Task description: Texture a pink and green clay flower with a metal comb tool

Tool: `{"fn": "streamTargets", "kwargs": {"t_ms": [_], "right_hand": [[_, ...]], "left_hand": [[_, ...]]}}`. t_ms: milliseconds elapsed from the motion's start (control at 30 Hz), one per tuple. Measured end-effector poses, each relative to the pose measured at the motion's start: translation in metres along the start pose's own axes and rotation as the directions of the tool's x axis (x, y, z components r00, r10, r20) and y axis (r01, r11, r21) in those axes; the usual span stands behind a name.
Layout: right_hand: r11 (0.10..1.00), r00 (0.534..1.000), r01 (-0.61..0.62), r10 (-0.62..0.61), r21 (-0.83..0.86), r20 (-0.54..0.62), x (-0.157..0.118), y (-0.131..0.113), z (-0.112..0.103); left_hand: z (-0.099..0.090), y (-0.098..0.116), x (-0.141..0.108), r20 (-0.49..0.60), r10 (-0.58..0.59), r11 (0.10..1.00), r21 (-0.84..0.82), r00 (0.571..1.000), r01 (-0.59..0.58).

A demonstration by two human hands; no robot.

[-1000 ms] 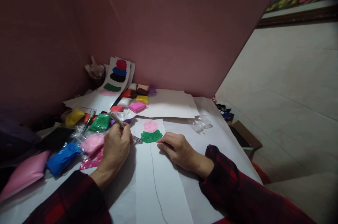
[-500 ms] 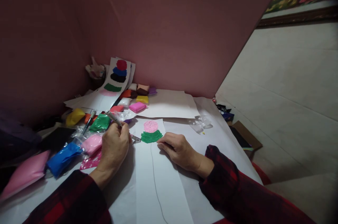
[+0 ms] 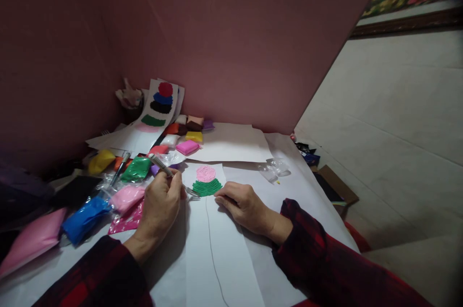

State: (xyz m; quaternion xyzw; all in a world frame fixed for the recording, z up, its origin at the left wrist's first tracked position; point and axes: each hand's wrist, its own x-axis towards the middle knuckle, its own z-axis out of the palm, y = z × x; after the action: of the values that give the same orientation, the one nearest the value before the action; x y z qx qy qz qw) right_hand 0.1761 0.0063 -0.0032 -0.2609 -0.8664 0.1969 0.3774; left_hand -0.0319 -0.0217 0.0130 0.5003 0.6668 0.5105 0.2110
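Observation:
My left hand [image 3: 162, 205] is closed round a fork [image 3: 161, 165] with a patterned handle. Its tines rest by the lower left edge of a ridged green clay band [image 3: 207, 188]. Above that band lies a round, textured pink clay patch [image 3: 206, 173]. Both sit on a long white paper strip [image 3: 206, 254] with a drawn line running down it. On the right side my right hand [image 3: 244, 205] has its fingertips pinched together at the green clay's right edge. Whatever those fingertips hold, if anything, is hidden.
Clay packets, including a blue one [image 3: 87, 220] and a green one [image 3: 136, 169], crowd the left side. A paper with coloured clay patches [image 3: 162, 106] leans on the wall behind. White sheets [image 3: 235, 143] lie at the back, clear plastic [image 3: 274, 169] to the right.
My left hand has shifted slightly right with the fork, bringing its tines from beside the green clay to under its lower left edge. My right hand stays where it was.

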Motion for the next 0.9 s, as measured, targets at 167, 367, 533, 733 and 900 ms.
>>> {"fn": "streamTargets", "kwargs": {"t_ms": [167,367,533,733,900], "right_hand": [[1.0,1.0,-0.015,0.015,-0.015,0.009,-0.0005,-0.0006,-0.0002],[1.0,1.0,-0.014,0.014,-0.009,0.009,-0.0001,-0.001,-0.0002],[1.0,1.0,-0.011,0.011,-0.007,0.002,0.0,-0.0008,-0.0003],[1.0,1.0,0.003,-0.003,-0.003,-0.001,0.0004,-0.0006,-0.0004],[1.0,1.0,-0.01,0.01,0.001,0.007,0.0005,-0.0014,-0.0007]], "left_hand": [[0.0016,-0.0002,-0.0016,0.029,0.009,1.0,-0.027,1.0,-0.008],[0.0029,-0.0014,-0.0002,0.037,0.011,0.999,-0.04,0.999,-0.01],[0.0044,-0.0024,0.001,0.039,0.011,0.999,-0.04,0.999,-0.009],[0.0048,-0.0026,0.0005,0.041,0.009,0.999,-0.031,0.999,-0.007],[0.004,-0.0024,0.0013,0.045,0.006,1.0,-0.025,0.999,-0.005]]}}
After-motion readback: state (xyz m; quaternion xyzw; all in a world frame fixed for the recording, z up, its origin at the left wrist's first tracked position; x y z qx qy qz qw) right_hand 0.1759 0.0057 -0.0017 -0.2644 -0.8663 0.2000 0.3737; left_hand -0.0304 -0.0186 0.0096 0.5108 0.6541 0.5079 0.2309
